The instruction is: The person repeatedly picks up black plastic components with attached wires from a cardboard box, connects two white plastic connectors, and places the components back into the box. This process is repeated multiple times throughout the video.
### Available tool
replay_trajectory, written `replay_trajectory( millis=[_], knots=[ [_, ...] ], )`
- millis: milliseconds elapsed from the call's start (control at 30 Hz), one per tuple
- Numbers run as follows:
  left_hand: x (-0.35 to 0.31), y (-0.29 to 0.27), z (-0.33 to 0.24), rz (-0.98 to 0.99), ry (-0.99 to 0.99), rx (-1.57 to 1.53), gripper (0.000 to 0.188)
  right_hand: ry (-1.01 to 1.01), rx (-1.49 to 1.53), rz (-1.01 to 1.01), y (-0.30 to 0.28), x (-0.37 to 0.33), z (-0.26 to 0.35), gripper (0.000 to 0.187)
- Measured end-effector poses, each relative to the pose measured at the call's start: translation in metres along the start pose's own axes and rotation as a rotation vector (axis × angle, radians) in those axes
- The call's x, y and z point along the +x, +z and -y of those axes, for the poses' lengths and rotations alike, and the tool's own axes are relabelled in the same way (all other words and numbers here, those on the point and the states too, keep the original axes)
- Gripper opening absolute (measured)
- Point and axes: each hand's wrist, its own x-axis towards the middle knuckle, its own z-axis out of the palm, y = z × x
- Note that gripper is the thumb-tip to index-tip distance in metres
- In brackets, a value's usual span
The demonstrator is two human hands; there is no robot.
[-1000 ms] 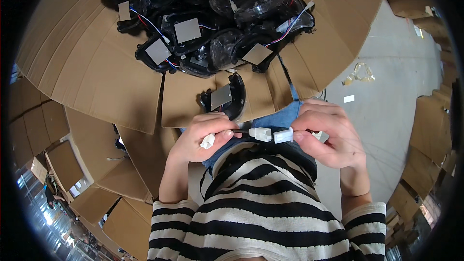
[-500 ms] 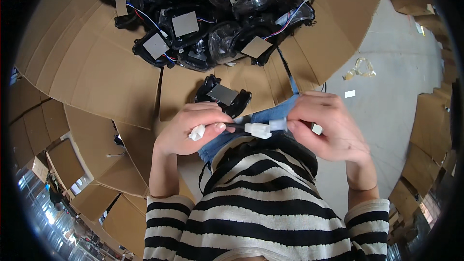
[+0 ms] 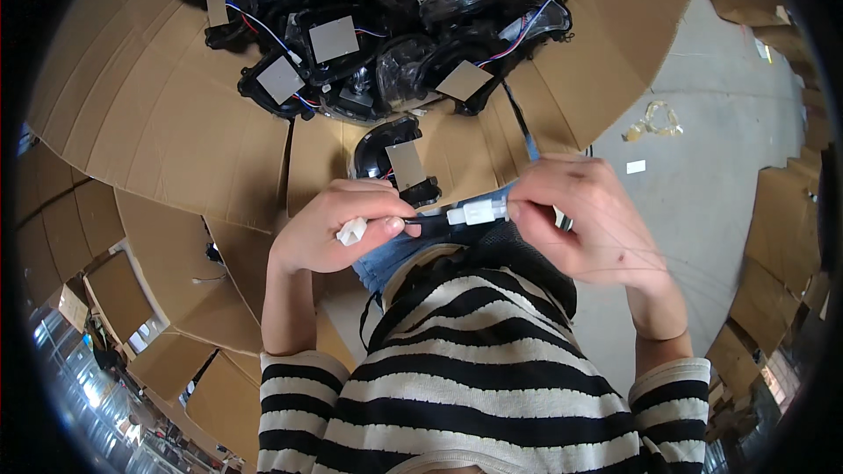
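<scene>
Far left: opened cardboard boxes [image 3: 189, 294], stacked and tilted, bent by the lens. Next, the left hand [image 3: 320, 221], thumb and forefinger pinching a black sleeved cable [image 3: 425, 226]; a white plug [image 3: 352, 231] sticks out on the near side of the grip, between thumb and curled fingers. Just beyond this hand, a curved black unit [image 3: 376, 142] with a flat silver plate [image 3: 405, 164] stands against a cardboard flap [image 3: 316, 154]. Farther out, a heap of similar black units [image 3: 404, 75], some with thin coloured wires. From the cable's right end, a white connector [image 3: 462, 214] lies end to end with a translucent connector [image 3: 493, 211], both over the person's lap; full seating cannot be told. Right hand [image 3: 590, 221]: thumb and forefinger pinching the translucent connector's outer end, other fingers curled; a pale piece, partly hidden, shows under the palm. Right of it, on grey floor [image 3: 694, 202]: a small white card [image 3: 636, 166] and a yellowish loop of strap [image 3: 657, 121].
</scene>
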Motion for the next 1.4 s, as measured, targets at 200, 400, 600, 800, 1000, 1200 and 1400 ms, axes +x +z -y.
replay_trajectory(
  millis=[200,400,600,800,1000,1200,1400],
  knots=[
    [-0.020,-0.004,-0.005,-0.160,0.036,-0.043,0.011,0.021,0.220,0.046,-0.005,0.004,-0.003,0.007],
    [-0.137,-0.009,-0.058,-0.883,0.328,0.210,0.028,0.110,0.270,0.036,-0.016,-0.016,-0.011,0.006],
    [-0.253,-0.076,-0.121,-2.124,0.398,0.520,0.023,0.096,0.287,0.096,-0.001,-0.021,-0.010,0.003],
    [-0.383,-0.131,0.020,-1.717,-0.671,1.014,0.032,0.075,0.247,0.136,0.002,-0.021,-0.005,0.004],
    [-0.213,-0.054,0.066,-1.578,-0.591,0.975,0.021,0.126,0.225,0.106,0.006,-0.027,-0.012,0.006],
    [0.064,0.038,0.049,-0.727,-0.130,0.248,0.032,0.089,0.243,0.109,0.007,-0.025,-0.017,0.007],
    [0.179,0.043,0.138,-0.540,-0.280,0.612,0.033,0.106,0.259,0.014,0.006,-0.043,-0.019,0.006]
  ],
)
